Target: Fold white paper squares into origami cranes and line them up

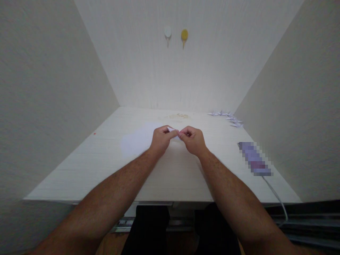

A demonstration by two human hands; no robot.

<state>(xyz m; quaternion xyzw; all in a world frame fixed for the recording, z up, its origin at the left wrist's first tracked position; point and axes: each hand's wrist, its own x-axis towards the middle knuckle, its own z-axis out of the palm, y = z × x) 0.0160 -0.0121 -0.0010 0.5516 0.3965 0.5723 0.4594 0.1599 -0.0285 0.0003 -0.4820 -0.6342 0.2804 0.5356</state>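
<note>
Between my two hands, over the middle of the table, is a small folded piece of white paper [174,132]. My left hand [162,138] is closed on it, the thumb lying across its front. My right hand [192,140] pinches the paper's right end with thumb and forefinger, its fingertips close to the left thumb. Most of the paper's shape is hidden behind the fingers. To the left of my left hand, white paper sheets [136,138] lie flat on the pale table [87,166].
Several small folded white paper figures [235,122] sit in the far right corner. A pixelated flat device [255,159] with a white cable [276,193] lies at the right. Walls enclose three sides. A white hook [168,32] and a yellow hook [184,34] hang on the back wall.
</note>
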